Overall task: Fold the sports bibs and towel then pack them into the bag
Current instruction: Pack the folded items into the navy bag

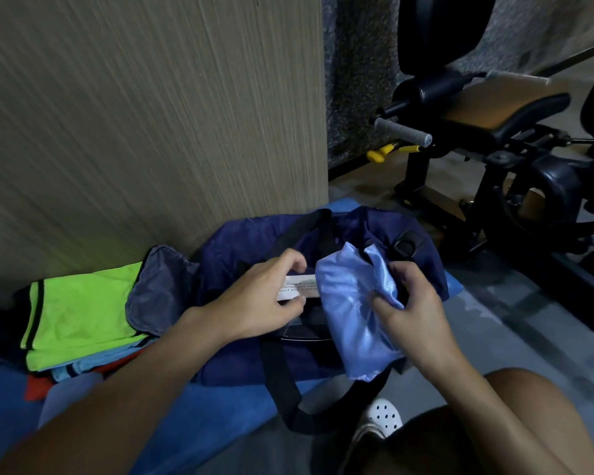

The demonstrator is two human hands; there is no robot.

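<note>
My left hand (pixel 264 296) pinches a white rectangular printed label (pixel 299 286) between thumb and curled fingers at the mouth of the soft navy-blue nylon duffel bag (pixel 240 241). My right hand (pixel 412 310) grips a rolled bundle of shiny light-blue woven cloth (pixel 350 303), creased and glossy, over the bag's open top. The bag slumps on a bright blue soft mat (pixel 220 413), its black webbing strap (pixel 282 382) looping towards my knee. Its rounded end flap (pixel 151 286), lined with grey mesh, lies folded open to the left. What is inside the bag I cannot tell; the opening is dark. Just beside the flap sits a flat folded stack: a neon-green bib with black trim (pixel 83 313) on top, a pale blue bib (pixel 72 370) under it and a red one (pixel 38 385) lowest. Behind stands a grained wood-effect panel (pixel 151 114); to the right, a black padded gym bench (pixel 494 114)
</note>
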